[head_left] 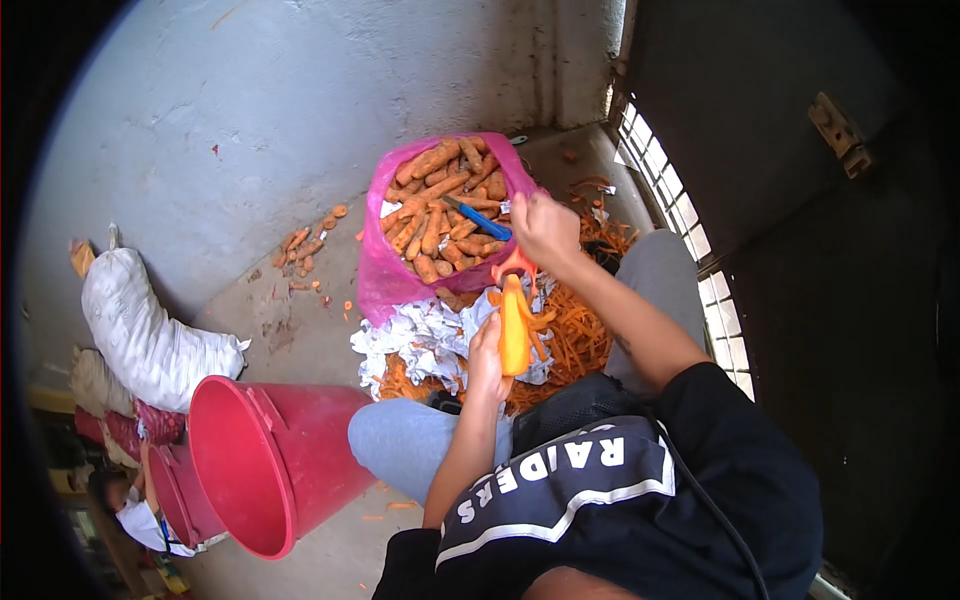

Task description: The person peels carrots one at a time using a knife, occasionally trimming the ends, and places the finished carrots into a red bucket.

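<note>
My left hand [487,362] is closed around the lower part of a peeled carrot [514,330], which points upward over my lap. My right hand [546,230] grips an orange peeler [515,264] at the carrot's upper end; its handle is mostly hidden by my fingers. Just beyond stands a pink plastic bag [376,275] filled with unpeeled carrots [430,232]. On those carrots lies a blue-handled knife [482,218]. Below my hands, orange peelings [578,325] and crumpled white paper [425,335] are heaped on the floor.
A large red bucket [275,395] is tipped toward me beside my left knee, with another red bucket [180,490] behind it. A stuffed white sack [165,325] leans on the wall. Carrot pieces [300,250] lie on the floor. Another person [145,515] is at the lower left.
</note>
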Motion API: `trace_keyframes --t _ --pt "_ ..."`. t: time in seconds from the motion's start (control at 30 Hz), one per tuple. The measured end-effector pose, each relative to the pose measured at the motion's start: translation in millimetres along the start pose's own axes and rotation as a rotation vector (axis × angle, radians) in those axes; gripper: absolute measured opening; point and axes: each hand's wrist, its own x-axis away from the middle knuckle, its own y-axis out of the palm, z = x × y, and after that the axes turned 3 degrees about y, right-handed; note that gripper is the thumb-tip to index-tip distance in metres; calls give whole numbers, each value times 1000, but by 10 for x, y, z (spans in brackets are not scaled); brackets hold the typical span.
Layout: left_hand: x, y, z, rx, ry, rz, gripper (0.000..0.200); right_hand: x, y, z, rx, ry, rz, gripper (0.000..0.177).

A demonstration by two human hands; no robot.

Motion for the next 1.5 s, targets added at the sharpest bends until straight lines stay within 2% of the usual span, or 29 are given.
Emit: trace_keyframes --t 0.07,0.17,0.3,0.37,0.5,0.57,0.6,0.63,0.67,0.7,0.73,0.8,0.83,0.93,0.97,1.07,1.13,1.17,1.27,1.3,1.43,1.5 --pt "52 -15 -3 -5 -22 -41 33 -334 92 182 42 82 148 49" --pt "79 -44 22 -57 7 -67 33 -637 91 389 92 285 26 56" --pt "0 -26 27 -253 247 -66 37 -379 -28 180 29 153 -67 57" --pt "-59 -62 15 -315 347 -78 46 -206 -78 82 -6 133 -103 56" --pt "-46 -49 59 -281 276 -98 45 113 -153 -53 -36 -99 -164 50" --pt "-89 -86 34 -248 231 -91 42 175 -130 -88 -71 -70 -140 50" --pt "-120 -132 32 -86 134 -91 40 183 -106 -94 -92 -58 -131 50" --pt "-143 -195 40 76 37 -88 40 144 -8 -29 -159 -24 -42 48" --pt "-152 -236 46 239 -58 -84 40 65 93 90 -256 137 -108 47" --pt "-148 -199 65 265 -64 -4 43 -44 186 246 -351 297 -178 45" --pt "-161 -213 69 286 -42 -43 43 -139 256 365 -444 457 -250 44" --pt "-204 -270 88 325 8 -127 44 -295 322 497 -624 530 -459 42" --pt "-216 -315 111 360 -40 -172 47 -353 385 533 -614 516 -544 39" --pt "-268 -391 119 443 -30 -193 44 -417 546 540 -416 330 -691 33" --pt "-289 -409 126 448 17 -123 40 -441 690 592 -351 267 -707 28" --pt "-336 -376 184 413 162 70 31 -455 959 484 -117 184 -762 34" --pt "-316 -227 325 327 259 175 26 -423 1148 357 131 97 -686 47" --pt "-386 -401 290 346 240 101 26 -407 1246 284 182 90 -654 49" --pt "-423 -464 333 331 254 108 25 -408 1658 347 314 16 -595 51" --pt "-385 -407 401 345 251 118 30 -415 1787 390 354 -15 -579 51" --pt "-393 -380 440 367 317 67 37 -427 2045 600 493 -40 -695 46" --pt "-433 -361 466 342 353 -22 37 -473 2087 655 473 35 -697 46"
